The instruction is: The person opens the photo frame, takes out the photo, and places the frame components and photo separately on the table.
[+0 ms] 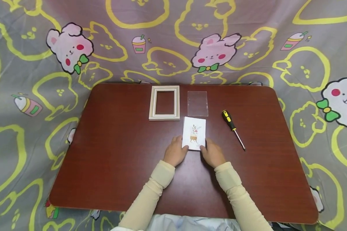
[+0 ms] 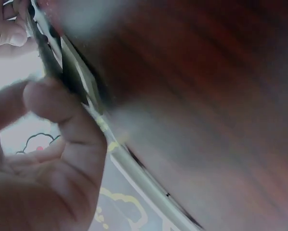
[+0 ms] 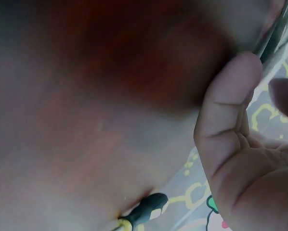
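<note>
A white picture card (image 1: 194, 133) printed with a potted plant is held between both hands in the head view. My left hand (image 1: 174, 152) pinches its lower left side, thumb at the near corner. On the opposite side my right hand (image 1: 213, 153) grips the lower right edge, its thumb also at the corner. Seen edge-on in the left wrist view, the card (image 2: 76, 70) looks layered, with thin sheets fanned slightly apart. The left thumb (image 2: 62, 108) lies close to that edge. From the right wrist, the right thumb (image 3: 233, 86) presses near the card's side.
Behind the card on the brown table (image 1: 118, 154) lie a cream picture frame (image 1: 153, 102) and a clear rectangular sheet (image 1: 198, 103). A black and yellow screwdriver (image 1: 228, 119) is to the right, tip toward the near side. A patterned curtain (image 1: 167, 41) surrounds the table.
</note>
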Demonstrator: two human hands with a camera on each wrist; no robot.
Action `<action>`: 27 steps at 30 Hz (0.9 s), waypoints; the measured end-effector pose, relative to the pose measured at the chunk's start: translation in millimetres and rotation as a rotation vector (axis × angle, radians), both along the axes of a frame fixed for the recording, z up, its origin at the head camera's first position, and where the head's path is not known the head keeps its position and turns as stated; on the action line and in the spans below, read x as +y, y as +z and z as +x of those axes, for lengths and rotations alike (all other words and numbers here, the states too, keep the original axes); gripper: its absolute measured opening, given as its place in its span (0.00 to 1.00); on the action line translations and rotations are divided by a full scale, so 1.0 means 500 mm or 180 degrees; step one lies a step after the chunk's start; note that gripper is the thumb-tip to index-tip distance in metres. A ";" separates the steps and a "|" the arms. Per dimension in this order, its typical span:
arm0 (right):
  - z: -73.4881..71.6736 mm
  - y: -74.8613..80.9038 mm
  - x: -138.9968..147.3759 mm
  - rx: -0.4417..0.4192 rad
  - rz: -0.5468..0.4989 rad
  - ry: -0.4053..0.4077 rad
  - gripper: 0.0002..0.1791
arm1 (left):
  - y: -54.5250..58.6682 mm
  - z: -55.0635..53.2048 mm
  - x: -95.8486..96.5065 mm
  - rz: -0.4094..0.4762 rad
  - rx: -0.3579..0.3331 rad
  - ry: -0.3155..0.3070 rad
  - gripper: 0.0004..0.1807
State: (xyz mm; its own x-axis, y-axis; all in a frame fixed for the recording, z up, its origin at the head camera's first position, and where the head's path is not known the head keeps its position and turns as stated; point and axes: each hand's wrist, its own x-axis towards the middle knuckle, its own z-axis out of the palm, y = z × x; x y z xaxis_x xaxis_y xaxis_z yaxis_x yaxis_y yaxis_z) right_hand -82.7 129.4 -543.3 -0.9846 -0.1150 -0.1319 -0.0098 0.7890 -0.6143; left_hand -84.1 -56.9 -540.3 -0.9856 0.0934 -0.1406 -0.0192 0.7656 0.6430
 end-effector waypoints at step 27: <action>0.022 0.011 -0.111 -0.0088 -0.0724 -0.0218 0.18 | 0.037 0.055 -0.120 0.0559 -0.0180 0.0615 0.23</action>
